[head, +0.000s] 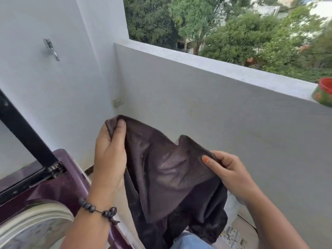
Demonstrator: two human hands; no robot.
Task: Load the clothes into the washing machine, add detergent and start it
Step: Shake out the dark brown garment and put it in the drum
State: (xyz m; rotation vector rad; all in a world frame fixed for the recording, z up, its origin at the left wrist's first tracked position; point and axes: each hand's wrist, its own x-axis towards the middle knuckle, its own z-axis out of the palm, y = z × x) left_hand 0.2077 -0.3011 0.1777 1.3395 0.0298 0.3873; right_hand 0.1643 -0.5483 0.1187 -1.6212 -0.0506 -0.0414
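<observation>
Left forearm with bead bracelet (pixel 98 211) crossing purple washing machine (pixel 59 187), lid raised, drum rim (pixel 45 218) showing; grey parapet wall (pixel 197 105) standing behind; dark garment (pixel 167 177) hanging between hands, right of machine; left hand (pixel 109 151) pinching upper corner; right hand (pixel 228 169) gripping opposite edge.

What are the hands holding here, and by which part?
Both grip one dark garment by its upper edge: the left hand pinches the raised top corner, the right hand the edge lower down.
</observation>
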